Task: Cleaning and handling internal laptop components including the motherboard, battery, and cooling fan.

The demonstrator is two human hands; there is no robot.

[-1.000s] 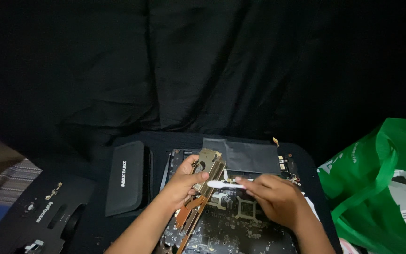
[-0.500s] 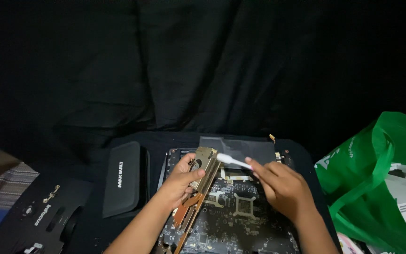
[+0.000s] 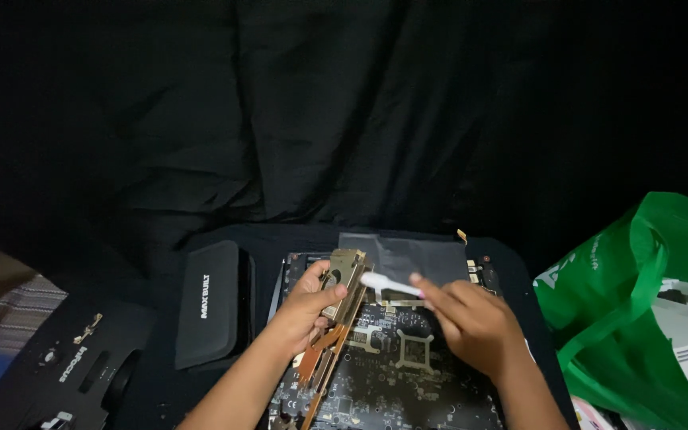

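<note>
At the far left of the dark surface [image 3: 161, 398] lies a black device housing [image 3: 65, 370], and just to its right a black zip case [image 3: 210, 314] lies flat. Next comes the circuit board [image 3: 396, 374], spread face up in the middle, with a grey sheet [image 3: 408, 255] at its far edge. The left hand [image 3: 312, 299] has its grip clamped on a copper heatsink assembly [image 3: 336, 318], tilted up on edge over the board's left side. A small white spatula [image 3: 388, 284] points its broad tip at the top of the heatsink, seemingly touching it, though the dim light makes that hard to confirm. The right hand [image 3: 471, 322] pinches the spatula's handle, fingers closed together on it. At the far right sits a green bag [image 3: 639, 295].
</note>
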